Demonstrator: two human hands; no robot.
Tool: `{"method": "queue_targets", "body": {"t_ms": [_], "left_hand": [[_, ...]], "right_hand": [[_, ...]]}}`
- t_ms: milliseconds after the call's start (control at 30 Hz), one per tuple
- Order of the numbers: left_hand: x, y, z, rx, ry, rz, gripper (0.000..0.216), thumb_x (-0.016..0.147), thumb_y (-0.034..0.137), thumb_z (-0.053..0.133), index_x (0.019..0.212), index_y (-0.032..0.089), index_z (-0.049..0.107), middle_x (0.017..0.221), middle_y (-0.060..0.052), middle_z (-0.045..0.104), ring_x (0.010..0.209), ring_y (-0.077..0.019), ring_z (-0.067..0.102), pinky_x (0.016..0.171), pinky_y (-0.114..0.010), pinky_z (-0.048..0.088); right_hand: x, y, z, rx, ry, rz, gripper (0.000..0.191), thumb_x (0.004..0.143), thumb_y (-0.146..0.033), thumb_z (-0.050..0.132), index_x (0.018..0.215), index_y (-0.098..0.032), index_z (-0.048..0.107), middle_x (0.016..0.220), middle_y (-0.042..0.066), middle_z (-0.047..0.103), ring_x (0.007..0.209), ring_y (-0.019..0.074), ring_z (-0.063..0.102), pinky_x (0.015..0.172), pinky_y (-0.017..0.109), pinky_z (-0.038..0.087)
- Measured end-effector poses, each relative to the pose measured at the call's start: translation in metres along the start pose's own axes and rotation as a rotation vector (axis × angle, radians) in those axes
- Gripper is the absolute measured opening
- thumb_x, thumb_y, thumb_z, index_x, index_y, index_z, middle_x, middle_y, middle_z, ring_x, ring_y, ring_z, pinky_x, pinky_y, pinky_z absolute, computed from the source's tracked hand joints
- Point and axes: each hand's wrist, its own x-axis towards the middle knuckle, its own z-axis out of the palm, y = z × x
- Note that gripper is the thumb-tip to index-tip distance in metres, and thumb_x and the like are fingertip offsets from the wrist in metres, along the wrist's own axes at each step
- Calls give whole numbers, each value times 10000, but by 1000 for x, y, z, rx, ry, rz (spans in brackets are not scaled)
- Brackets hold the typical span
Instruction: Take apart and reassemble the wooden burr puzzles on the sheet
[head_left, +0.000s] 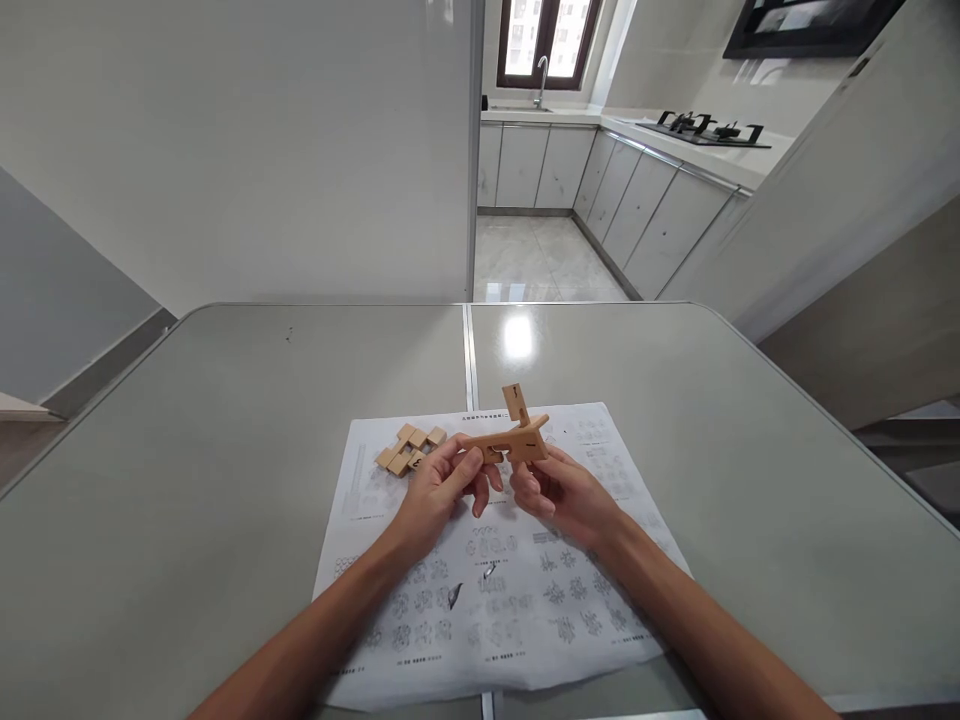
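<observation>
Between my two hands, above a printed sheet (420, 630), are several joined wooden puzzle pieces (517, 440) with notches and small black marks. One piece sticks up from the others at a tilt. My left hand (442, 485) pinches the left end between thumb and fingers. At the right end, my right hand (555, 490) grips the pieces from below, its fingertips partly hidden behind them. Just left of my left hand, a cluster of wooden blocks (405, 447) lies on the sheet, with a black mark on one of them.
The sheet bears rows of line diagrams and lies across the seam of a grey table (187, 450). Past the table's far edge are a white wall panel (300, 150) and a kitchen with a counter, a tap (541, 80) and a gas hob (705, 130).
</observation>
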Motion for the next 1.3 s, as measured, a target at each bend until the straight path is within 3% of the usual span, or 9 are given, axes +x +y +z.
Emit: {"method": "queue_targets", "body": {"t_ms": [167, 767, 1300], "left_hand": [[0, 0, 0, -45, 23, -6, 446, 977, 537, 721, 1188, 146, 690, 815, -34, 705, 515, -73, 519, 518, -247, 337], [-1, -1, -1, 42, 41, 17, 358, 1008, 518, 683, 1084, 169, 655, 734, 0, 685, 502, -73, 507, 515, -243, 322], [-3, 4, 3, -28, 45, 38, 349, 973, 502, 733, 986, 165, 644, 702, -11, 690, 495, -73, 479, 512, -232, 345]], "right_hand": [[-1, 3, -2, 11, -18, 8, 282, 1037, -429, 682, 910, -178, 655, 734, -24, 594, 478, 60, 413, 490, 225, 304], [0, 1, -3, -45, 27, 3, 281, 1024, -400, 693, 864, -176, 636, 666, -46, 538, 484, 62, 392, 526, 235, 313], [-3, -1, -5, -21, -62, 25, 239, 1024, -391, 687, 919, -182, 639, 679, -53, 532, 465, 51, 340, 490, 223, 297]]}}
